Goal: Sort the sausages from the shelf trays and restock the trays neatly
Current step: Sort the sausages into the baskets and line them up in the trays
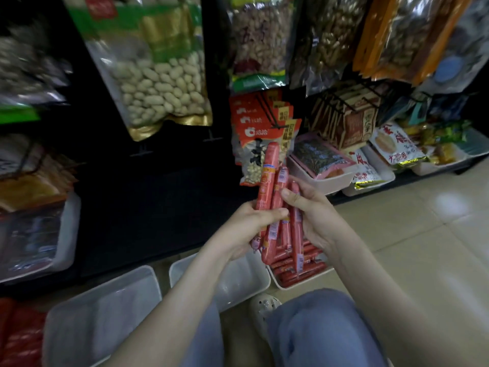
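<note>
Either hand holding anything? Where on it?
Both hold one bundle of sausages around its middle: left hand grips from the left, right hand from the right. Both ends stick out.

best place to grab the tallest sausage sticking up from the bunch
Probably pinch the tall sausage around its free upper half, coming from above and the right. It stands nearly upright and pokes out past the other sausages held by the right hand, while the left hand grips its lower part, so only the top is clear.
</note>
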`<state>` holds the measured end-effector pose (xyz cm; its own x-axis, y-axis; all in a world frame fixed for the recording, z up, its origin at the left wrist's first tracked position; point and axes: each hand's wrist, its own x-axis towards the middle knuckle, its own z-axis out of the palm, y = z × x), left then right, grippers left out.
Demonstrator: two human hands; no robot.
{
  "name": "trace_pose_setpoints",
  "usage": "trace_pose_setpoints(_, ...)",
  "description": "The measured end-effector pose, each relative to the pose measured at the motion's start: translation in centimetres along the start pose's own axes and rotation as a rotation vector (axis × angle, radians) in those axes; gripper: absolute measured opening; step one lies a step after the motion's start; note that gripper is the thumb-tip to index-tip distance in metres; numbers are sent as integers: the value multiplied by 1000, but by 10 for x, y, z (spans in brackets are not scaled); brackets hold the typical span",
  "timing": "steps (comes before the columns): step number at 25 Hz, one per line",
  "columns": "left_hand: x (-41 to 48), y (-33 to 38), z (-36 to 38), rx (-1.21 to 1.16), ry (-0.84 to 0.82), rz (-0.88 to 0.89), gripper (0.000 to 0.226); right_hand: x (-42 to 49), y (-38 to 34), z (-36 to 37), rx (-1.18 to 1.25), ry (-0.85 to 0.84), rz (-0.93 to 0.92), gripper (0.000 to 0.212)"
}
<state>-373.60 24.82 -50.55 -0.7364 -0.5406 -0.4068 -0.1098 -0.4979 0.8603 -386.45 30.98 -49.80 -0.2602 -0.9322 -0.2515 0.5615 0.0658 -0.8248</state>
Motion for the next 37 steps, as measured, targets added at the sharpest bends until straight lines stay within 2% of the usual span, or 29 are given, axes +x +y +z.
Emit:
trace_pose_setpoints(6,-76,0,-47,-198,99,-32,18,-20,25,76,-91,48,37,33)
trace_pose_setpoints(11,-131,-5,-89,-253,153,-11,22,-26,51,129,-120,-34,125,30)
trace_pose_setpoints(15,-171,-9,-122,-257,210,-11,40,-25,76,171,-148,-91,171,30)
trace_pose_setpoints(18,-202,-15,-142,-286,282,24,36,-24,99,208,-159,-122,187,29)
trace_pose_setpoints(21,-233,-23,-157,-271,402,104,21,-30,123,246,-207,-175,167,26)
trace_pose_setpoints(23,-253,-29,-164,-265,494,144,24,-37,137,266,-281,-212,141,25)
trace_pose_setpoints(27,-292,-42,-175,-293,650,219,33,-58,160,295,-342,-345,178,30)
trace_pose_setpoints(30,-324,-48,-176,-360,714,275,29,-79,173,311,-324,-471,270,34)
trace_pose_setpoints(37,-396,-68,-158,-404,899,374,25,-124,194,344,-201,-820,426,28)
